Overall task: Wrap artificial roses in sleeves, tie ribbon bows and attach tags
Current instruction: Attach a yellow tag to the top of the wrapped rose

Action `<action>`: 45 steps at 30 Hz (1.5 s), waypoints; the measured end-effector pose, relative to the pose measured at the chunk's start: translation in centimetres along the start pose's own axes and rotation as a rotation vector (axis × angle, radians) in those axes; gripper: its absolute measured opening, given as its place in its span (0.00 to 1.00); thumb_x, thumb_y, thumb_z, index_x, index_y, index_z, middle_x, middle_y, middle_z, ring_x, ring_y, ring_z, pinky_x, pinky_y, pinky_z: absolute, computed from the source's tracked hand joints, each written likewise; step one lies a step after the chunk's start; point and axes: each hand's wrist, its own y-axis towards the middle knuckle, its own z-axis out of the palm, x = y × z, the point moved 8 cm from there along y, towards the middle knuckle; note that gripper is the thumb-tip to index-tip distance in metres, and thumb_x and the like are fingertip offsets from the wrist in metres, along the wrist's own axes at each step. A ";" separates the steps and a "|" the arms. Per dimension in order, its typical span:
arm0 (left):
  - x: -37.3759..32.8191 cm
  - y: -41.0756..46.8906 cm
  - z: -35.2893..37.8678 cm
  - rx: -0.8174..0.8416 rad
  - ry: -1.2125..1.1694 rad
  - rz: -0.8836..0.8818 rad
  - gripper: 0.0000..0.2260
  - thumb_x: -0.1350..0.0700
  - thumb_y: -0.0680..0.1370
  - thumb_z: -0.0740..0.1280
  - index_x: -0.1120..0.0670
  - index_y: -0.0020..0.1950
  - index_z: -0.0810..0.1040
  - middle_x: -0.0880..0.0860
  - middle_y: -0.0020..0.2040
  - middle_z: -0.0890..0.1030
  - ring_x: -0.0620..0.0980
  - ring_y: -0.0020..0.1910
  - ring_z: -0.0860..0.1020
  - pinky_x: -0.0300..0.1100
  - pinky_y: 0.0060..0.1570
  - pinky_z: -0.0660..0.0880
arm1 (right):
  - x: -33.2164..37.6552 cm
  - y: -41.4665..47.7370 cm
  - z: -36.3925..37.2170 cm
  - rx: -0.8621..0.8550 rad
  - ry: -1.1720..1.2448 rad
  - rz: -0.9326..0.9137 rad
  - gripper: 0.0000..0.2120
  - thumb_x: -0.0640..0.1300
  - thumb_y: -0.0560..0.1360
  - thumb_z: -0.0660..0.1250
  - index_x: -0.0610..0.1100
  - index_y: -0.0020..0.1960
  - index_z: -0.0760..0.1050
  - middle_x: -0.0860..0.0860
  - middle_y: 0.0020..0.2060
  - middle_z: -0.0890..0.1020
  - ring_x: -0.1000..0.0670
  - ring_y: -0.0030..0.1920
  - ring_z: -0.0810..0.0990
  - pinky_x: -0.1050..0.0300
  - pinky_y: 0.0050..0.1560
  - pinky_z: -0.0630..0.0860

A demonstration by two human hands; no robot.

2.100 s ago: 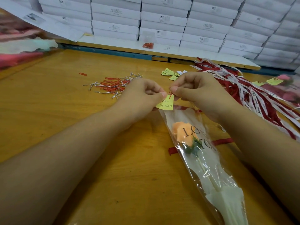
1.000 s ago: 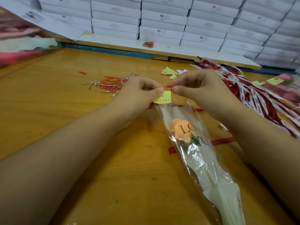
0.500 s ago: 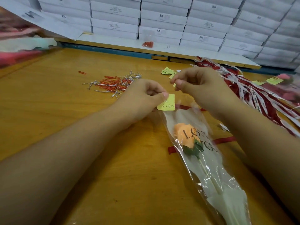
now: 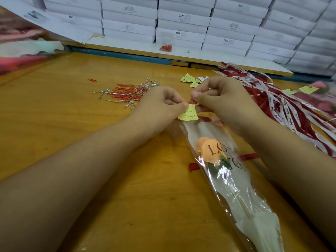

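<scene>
An orange artificial rose (image 4: 209, 150) lies in a clear plastic sleeve (image 4: 234, 190) printed with black letters, running from the table's middle toward the lower right. My left hand (image 4: 160, 108) pinches a yellow tag (image 4: 189, 113) against the sleeve's top edge. My right hand (image 4: 223, 99) pinches a small red paper clip (image 4: 192, 101) at the tag's upper edge. A red ribbon (image 4: 248, 157) lies across the table under the sleeve.
A heap of red paper clips and silver twist ties (image 4: 127, 92) lies left of my hands. More yellow tags (image 4: 190, 80) sit behind them. Red-and-white ribbons (image 4: 283, 104) spread at the right. White boxes (image 4: 181, 20) are stacked along the back.
My right hand rose away from the tag half a second ago and has come back down to its top edge with the clip. My left hand kept the tag on the sleeve.
</scene>
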 end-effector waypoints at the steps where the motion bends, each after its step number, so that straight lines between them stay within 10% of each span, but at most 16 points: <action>1: 0.0 0.0 0.0 -0.006 -0.003 -0.005 0.03 0.57 0.76 0.69 0.52 0.43 0.80 0.51 0.39 0.84 0.39 0.33 0.79 0.41 0.41 0.79 | 0.0 0.0 0.1 0.008 -0.003 0.002 0.02 0.39 0.75 0.68 0.41 0.44 0.78 0.48 0.33 0.84 0.55 0.30 0.82 0.63 0.31 0.77; 23: 0.2 0.1 -0.2 -0.034 -0.026 -0.021 0.02 0.57 0.74 0.72 0.55 0.42 0.82 0.51 0.36 0.82 0.35 0.26 0.76 0.35 0.33 0.77 | 0.3 0.0 0.1 -0.001 -0.041 -0.047 0.04 0.39 0.76 0.68 0.39 0.43 0.78 0.48 0.31 0.84 0.54 0.25 0.79 0.55 0.31 0.80; 45: 0.6 -0.1 -0.9 -0.115 -0.120 -0.067 0.04 0.57 0.75 0.71 0.51 0.40 0.80 0.49 0.41 0.82 0.39 0.32 0.79 0.29 0.29 0.73 | 0.6 -0.1 0.9 0.153 -0.216 -0.094 0.07 0.38 0.78 0.64 0.43 0.47 0.81 0.58 0.28 0.79 0.62 0.30 0.77 0.71 0.32 0.72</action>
